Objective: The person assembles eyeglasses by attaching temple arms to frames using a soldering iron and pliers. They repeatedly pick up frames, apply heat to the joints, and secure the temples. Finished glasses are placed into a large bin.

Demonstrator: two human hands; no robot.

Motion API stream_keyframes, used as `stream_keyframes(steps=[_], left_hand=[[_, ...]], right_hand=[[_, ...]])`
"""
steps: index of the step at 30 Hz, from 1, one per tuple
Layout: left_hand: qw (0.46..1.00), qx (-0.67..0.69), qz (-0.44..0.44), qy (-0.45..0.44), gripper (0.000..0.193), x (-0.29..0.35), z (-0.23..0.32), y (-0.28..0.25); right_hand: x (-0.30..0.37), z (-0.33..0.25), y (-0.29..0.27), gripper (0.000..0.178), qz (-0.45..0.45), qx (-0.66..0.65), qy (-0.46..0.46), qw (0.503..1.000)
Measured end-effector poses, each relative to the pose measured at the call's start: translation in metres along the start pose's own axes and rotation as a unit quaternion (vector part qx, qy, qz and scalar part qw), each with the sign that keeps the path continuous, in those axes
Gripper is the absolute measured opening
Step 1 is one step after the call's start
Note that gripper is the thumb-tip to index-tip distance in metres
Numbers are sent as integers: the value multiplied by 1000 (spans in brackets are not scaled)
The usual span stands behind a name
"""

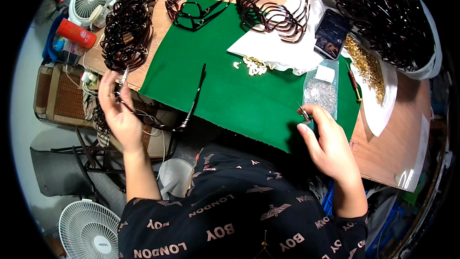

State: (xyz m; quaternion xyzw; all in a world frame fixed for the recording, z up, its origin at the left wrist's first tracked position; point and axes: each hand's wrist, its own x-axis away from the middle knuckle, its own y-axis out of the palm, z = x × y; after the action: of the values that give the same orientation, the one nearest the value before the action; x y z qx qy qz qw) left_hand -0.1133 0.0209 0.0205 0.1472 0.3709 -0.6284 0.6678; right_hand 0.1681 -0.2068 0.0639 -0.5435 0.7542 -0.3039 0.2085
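My left hand [122, 120] is closed on a dark eyeglass frame [160, 125] at the left front edge of the green mat [201, 86]. One temple arm of that frame points up and away over the mat. A pale, pointed piece shows by my left fingertips; its kind is unclear. Near the mat's right front, my right hand [328, 139] pinches a small tool with a thin metal tip [304, 111], like a screwdriver; its handle is mostly hidden by the fingers. Beside that hand lies a clear bag of tiny silver parts [320, 95].
Finished-looking eyeglass frames [194, 19] and a row of more frames [273, 17] lie at the back. A long heap of frames [127, 33] lines the left. Right are small gold parts [366, 62], a screwdriver [354, 84], a phone [331, 33] and a full tub [437, 52].
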Motion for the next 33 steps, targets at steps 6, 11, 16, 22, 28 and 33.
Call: stream_keyframes(steps=[6, 11, 16, 22, 28, 33], left_hand=[[926, 289, -83, -229, 39, -3, 38, -38], [685, 632, -303, -197, 38, 4, 66, -9], [578, 707, -307, -267, 27, 13, 88, 34], [576, 691, -311, -307, 56, 32, 95, 52], [427, 780, -364, -279, 37, 56, 83, 88], [383, 745, -374, -398, 31, 77, 99, 98]], right_hand=[[25, 27, -26, 28, 51, 65, 60, 995], [59, 52, -22, 28, 37, 89, 103, 990], [51, 48, -6, 29, 63, 136, 124, 981], [33, 38, -4, 27, 24, 126, 127, 984], [46, 46, -5, 29, 31, 70, 113, 991], [44, 46, -7, 31, 12, 120, 72, 990]])
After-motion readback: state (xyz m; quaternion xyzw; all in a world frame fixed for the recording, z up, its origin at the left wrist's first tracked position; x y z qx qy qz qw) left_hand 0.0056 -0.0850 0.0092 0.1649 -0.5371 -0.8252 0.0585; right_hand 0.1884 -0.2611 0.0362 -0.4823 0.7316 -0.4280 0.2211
